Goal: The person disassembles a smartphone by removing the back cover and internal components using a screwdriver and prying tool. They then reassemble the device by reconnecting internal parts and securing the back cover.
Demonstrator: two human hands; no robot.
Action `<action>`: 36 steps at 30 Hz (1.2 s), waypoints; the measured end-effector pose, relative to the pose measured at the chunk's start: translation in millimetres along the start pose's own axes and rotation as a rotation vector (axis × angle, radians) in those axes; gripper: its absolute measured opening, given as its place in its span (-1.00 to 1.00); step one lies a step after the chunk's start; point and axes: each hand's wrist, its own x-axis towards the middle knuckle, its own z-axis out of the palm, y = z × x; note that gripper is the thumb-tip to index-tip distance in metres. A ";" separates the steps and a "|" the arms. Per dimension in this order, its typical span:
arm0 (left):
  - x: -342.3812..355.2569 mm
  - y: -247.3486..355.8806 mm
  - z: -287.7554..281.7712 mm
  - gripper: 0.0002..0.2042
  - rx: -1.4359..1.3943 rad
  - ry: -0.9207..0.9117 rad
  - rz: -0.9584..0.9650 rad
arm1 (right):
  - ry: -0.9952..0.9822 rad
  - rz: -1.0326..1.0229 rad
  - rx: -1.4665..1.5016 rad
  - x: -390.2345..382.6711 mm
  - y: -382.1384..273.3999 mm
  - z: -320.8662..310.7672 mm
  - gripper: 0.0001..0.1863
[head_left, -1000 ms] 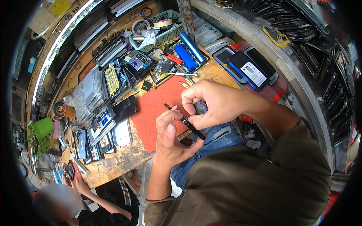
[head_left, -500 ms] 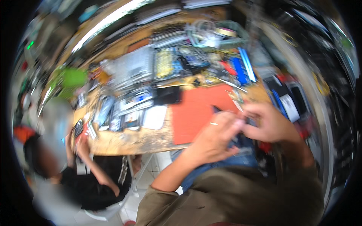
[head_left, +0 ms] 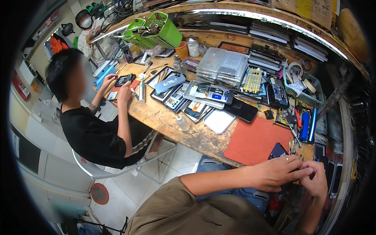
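Note:
My left hand (head_left: 276, 174) and my right hand (head_left: 314, 180) meet at the lower right, by the bench's front edge, both with curled fingers round something their knuckles hide. Just behind my left hand is a dark blue phone (head_left: 278, 149) on the orange mat (head_left: 248, 139); whether it is touched I cannot tell. Beyond the mat sit slim tools (head_left: 293, 144), a blue cylinder (head_left: 304, 125) and a black phone (head_left: 243, 109). A white metal tray (head_left: 219, 120) stands left of the mat.
Disassembled phones (head_left: 203, 95), bubble-wrap sleeves (head_left: 217, 66), a dropper bottle (head_left: 183, 122), green baskets (head_left: 166, 31) and a mint basket (head_left: 316, 98) crowd the wooden bench (head_left: 156, 121). A co-worker in black (head_left: 92, 133) sits at left handling a phone; another person (head_left: 92, 47) is behind.
The view has swung left, showing more of the co-worker and bench. My hands are still together; the dark slim item seen between them a second ago is now hidden by my fingers.

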 end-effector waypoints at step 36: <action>9.0 -24.3 -51.0 -0.31 0.169 0.309 -0.382 | 0.284 -0.447 -0.151 36.1 -21.6 49.7 -0.86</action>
